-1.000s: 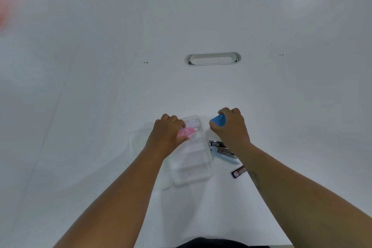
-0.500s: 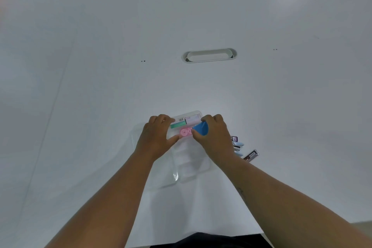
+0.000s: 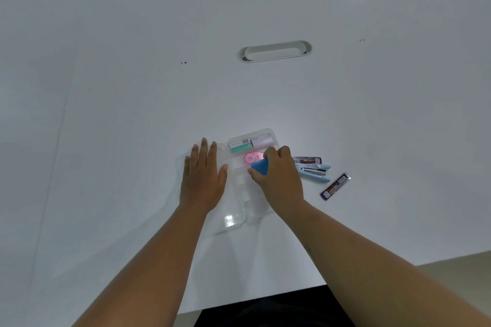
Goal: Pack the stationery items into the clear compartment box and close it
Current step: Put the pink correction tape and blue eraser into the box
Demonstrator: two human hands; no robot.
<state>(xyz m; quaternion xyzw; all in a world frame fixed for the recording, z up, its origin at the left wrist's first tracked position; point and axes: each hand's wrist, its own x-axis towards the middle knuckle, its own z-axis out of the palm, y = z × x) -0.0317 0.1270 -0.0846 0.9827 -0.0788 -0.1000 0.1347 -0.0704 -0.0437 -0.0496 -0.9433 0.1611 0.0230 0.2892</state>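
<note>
The clear compartment box (image 3: 249, 202) lies open on the white table, its lid (image 3: 231, 218) folded out to the left. A green-and-white box (image 3: 240, 146) and a pale lilac box (image 3: 261, 140) fill its far compartments. A pink correction tape (image 3: 251, 158) lies in the compartment just nearer. My right hand (image 3: 279, 178) is shut on a blue item (image 3: 260, 167) and holds it over the box beside the pink tape. My left hand (image 3: 203, 175) rests flat on the lid with its fingers spread.
Right of the box lie a dark lead case (image 3: 307, 160), a light blue stapler (image 3: 313, 171) and a second dark lead case (image 3: 336, 186). A cable slot (image 3: 275, 50) sits further back in the table. The table's front edge (image 3: 345, 279) runs close to my body.
My left hand has let go of the pink correction tape, which now lies in the box, and has flattened onto the lid. My right hand has carried the blue item over the box.
</note>
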